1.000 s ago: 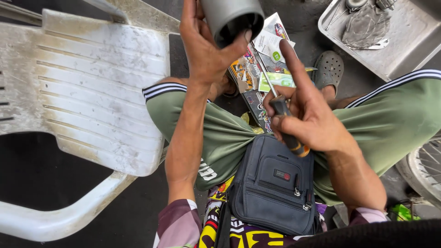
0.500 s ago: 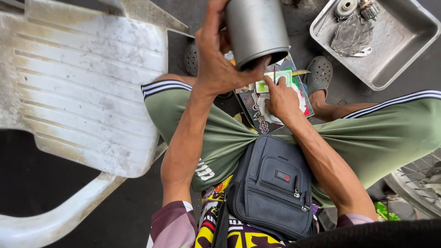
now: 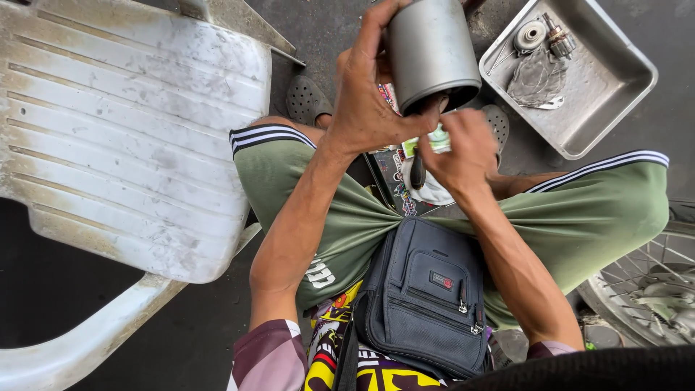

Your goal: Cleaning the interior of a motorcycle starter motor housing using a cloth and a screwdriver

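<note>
Head view: left hand (image 3: 369, 101) reaching far from the body, forearm stretched over the green shorts (image 3: 347, 217), fingers wrapping a grey metal cylinder (image 3: 431, 51) and holding it tilted, open end facing near. Right hand (image 3: 460, 148) curling just below the opening, fingers pinching a dark-handled tool (image 3: 418, 170). Lying underneath, between the knees, colourful printed packets (image 3: 394, 170). Sitting far right, a metal tray (image 3: 615, 80) carrying small parts.

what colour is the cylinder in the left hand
Plain grey metal, dull and unpainted. The head view shows the metal cylinder gripped by the left hand.
</note>
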